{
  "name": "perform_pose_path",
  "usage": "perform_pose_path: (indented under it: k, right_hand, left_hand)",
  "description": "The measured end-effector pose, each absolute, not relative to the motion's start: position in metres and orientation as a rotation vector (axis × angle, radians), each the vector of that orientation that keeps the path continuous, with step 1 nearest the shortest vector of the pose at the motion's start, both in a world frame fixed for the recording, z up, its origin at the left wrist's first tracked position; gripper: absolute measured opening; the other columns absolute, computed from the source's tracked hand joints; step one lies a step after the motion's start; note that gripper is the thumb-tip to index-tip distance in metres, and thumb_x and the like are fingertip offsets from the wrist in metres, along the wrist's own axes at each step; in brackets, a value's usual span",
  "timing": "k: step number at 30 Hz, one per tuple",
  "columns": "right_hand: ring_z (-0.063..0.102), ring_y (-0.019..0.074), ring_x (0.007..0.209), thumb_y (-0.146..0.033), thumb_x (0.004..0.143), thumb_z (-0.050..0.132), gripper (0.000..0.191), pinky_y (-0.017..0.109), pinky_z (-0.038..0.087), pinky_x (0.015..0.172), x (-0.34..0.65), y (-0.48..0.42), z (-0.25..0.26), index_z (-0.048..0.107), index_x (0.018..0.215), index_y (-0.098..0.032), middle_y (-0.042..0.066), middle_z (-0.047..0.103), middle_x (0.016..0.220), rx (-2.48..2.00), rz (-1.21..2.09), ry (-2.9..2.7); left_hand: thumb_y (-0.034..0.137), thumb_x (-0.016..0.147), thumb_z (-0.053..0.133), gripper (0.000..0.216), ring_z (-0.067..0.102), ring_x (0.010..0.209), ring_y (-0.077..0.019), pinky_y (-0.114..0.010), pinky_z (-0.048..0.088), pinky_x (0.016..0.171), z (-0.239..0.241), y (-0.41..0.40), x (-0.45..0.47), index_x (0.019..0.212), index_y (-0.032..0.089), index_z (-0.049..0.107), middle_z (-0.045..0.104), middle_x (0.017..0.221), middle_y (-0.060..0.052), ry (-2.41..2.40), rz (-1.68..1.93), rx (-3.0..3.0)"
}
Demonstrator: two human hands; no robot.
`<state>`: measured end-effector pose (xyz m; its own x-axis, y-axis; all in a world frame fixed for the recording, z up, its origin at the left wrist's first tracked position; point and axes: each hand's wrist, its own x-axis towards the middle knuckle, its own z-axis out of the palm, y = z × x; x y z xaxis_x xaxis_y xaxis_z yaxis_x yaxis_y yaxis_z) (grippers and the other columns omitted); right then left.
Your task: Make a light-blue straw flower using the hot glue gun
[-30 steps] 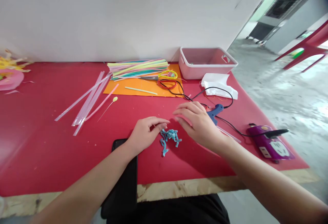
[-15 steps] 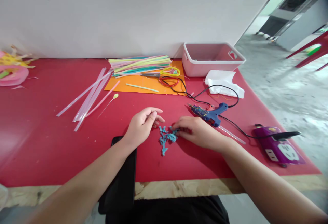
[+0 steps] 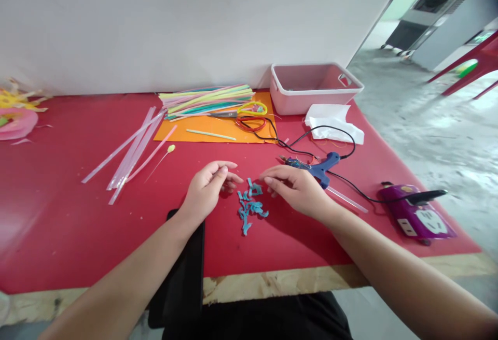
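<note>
Several small twisted blue fuzzy pieces (image 3: 252, 208) lie in a little pile on the red tabletop between my hands. To the left of the pile is my left hand (image 3: 210, 187), its fingers loosely bent and apart, with nothing visible in them. My right hand (image 3: 293, 187) hovers at the pile's upper right, fingers curved and slightly parted. Close to its fingertips is an angular blue piece (image 3: 256, 189); no grip on it shows. Just behind this hand lies a blue glue gun (image 3: 321, 170), partly covered by it.
Pipe cleaners (image 3: 210, 99) and yellow-handled scissors (image 3: 251, 109) lie on orange card (image 3: 171, 133). Clear plastic strips (image 3: 134, 148) are at left. A pink bin (image 3: 311, 102), white paper (image 3: 334, 127) and purple power strip (image 3: 416, 213) stand right. A black phone-like slab (image 3: 182, 278) overhangs the front edge.
My right hand has drawn up and back from the blue pile, uncovering pieces on its upper side. My left hand has stayed nearly still. The view has shifted slightly.
</note>
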<state>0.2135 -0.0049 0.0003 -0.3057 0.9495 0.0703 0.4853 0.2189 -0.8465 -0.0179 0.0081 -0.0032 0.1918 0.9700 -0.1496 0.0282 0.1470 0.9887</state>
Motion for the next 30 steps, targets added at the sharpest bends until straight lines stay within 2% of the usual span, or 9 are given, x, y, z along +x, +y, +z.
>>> perform_pose_path:
  k: [5, 8, 9, 13, 19, 23, 26, 28, 30]
  right_hand:
    - [0.066, 0.0244, 0.106, -0.042, 0.094, 0.058, 0.031, 0.043, 0.053, 0.098, 0.214, -0.010, 0.007, 0.071, 0.111, -0.019, 0.013, 0.072, 0.111, -1.300, 0.770, -1.991]
    - [0.058, 0.0311, 0.125, -0.050, 0.071, 0.083, 0.066, 0.051, 0.046, 0.110, 0.214, -0.013, 0.009, 0.065, 0.130, -0.026, 0.012, 0.064, 0.135, -1.219, 0.813, -2.191]
    - [0.057, 0.0315, 0.126, -0.047, 0.070, 0.084, 0.067, 0.052, 0.046, 0.110, 0.214, -0.014, 0.009, 0.065, 0.131, -0.028, 0.012, 0.063, 0.138, -1.178, 0.843, -2.262]
    - [0.068, 0.0197, 0.103, -0.020, 0.093, 0.059, 0.021, 0.038, 0.055, 0.097, 0.210, -0.013, 0.003, 0.074, 0.107, -0.023, 0.008, 0.075, 0.109, -1.044, 0.949, -2.338]
    - [0.073, 0.0148, 0.086, -0.026, 0.095, 0.058, 0.020, 0.027, 0.059, 0.079, 0.211, -0.012, 0.005, 0.071, 0.108, -0.020, 0.005, 0.077, 0.101, -1.132, 0.870, -2.152]
    - [0.071, 0.0189, 0.100, -0.031, 0.094, 0.061, 0.020, 0.032, 0.057, 0.087, 0.213, -0.011, 0.004, 0.073, 0.107, -0.021, 0.010, 0.074, 0.113, -1.129, 0.656, -2.105]
    - [0.068, 0.0153, 0.078, -0.028, 0.097, 0.057, 0.018, 0.028, 0.055, 0.074, 0.215, -0.011, 0.001, 0.071, 0.089, -0.019, 0.007, 0.073, 0.085, -1.123, 0.473, -2.037]
    - [0.057, 0.0115, 0.058, -0.027, 0.096, 0.059, 0.028, 0.025, 0.047, 0.058, 0.217, -0.011, -0.001, 0.063, 0.069, -0.019, 0.002, 0.061, 0.063, -1.116, 0.390, -2.010]
    - [0.051, 0.0104, 0.055, -0.026, 0.095, 0.059, 0.037, 0.025, 0.043, 0.055, 0.217, -0.011, -0.001, 0.054, 0.059, -0.020, 0.001, 0.055, 0.060, -1.095, 0.343, -2.004]
  left_hand:
    - [0.048, 0.090, 0.062, 0.035, 0.067, 0.067, -0.0142, -0.027, 0.053, 0.067, -0.004, 0.010, -0.020, 0.106, 0.017, 0.065, 0.078, 0.083, -0.006, 1.164, 0.990, 1.162]
    - [0.048, 0.089, 0.063, 0.035, 0.067, 0.065, -0.0139, -0.027, 0.053, 0.067, -0.002, 0.011, -0.020, 0.105, 0.017, 0.064, 0.078, 0.081, -0.005, 1.180, 1.014, 1.135]
    - [0.048, 0.089, 0.063, 0.035, 0.066, 0.064, -0.0137, -0.027, 0.053, 0.067, -0.002, 0.011, -0.020, 0.104, 0.017, 0.064, 0.077, 0.080, -0.005, 1.184, 1.021, 1.125]
    - [0.047, 0.088, 0.064, 0.035, 0.064, 0.062, -0.0127, -0.026, 0.051, 0.064, 0.000, 0.012, -0.019, 0.103, 0.016, 0.064, 0.077, 0.078, -0.004, 1.187, 1.036, 1.088]
    - [0.047, 0.088, 0.063, 0.034, 0.065, 0.062, -0.0126, -0.025, 0.050, 0.061, -0.001, 0.013, -0.021, 0.103, 0.017, 0.064, 0.076, 0.079, -0.004, 1.191, 1.026, 1.071]
    - [0.045, 0.089, 0.060, 0.033, 0.065, 0.062, -0.0127, -0.025, 0.052, 0.062, -0.002, 0.015, -0.020, 0.104, 0.016, 0.063, 0.076, 0.080, -0.006, 1.206, 1.030, 1.130]
    - [0.043, 0.088, 0.060, 0.032, 0.066, 0.065, -0.0137, -0.027, 0.055, 0.064, -0.003, 0.014, -0.019, 0.104, 0.015, 0.061, 0.076, 0.084, -0.007, 1.236, 1.039, 1.229]
    - [0.044, 0.089, 0.058, 0.032, 0.068, 0.070, -0.0151, -0.028, 0.057, 0.066, -0.002, 0.013, -0.019, 0.104, 0.015, 0.062, 0.076, 0.088, -0.008, 1.266, 1.029, 1.320]
    - [0.045, 0.091, 0.056, 0.032, 0.069, 0.074, -0.0165, -0.029, 0.058, 0.067, 0.004, 0.014, -0.023, 0.103, 0.016, 0.064, 0.076, 0.092, -0.009, 1.313, 0.991, 1.423]
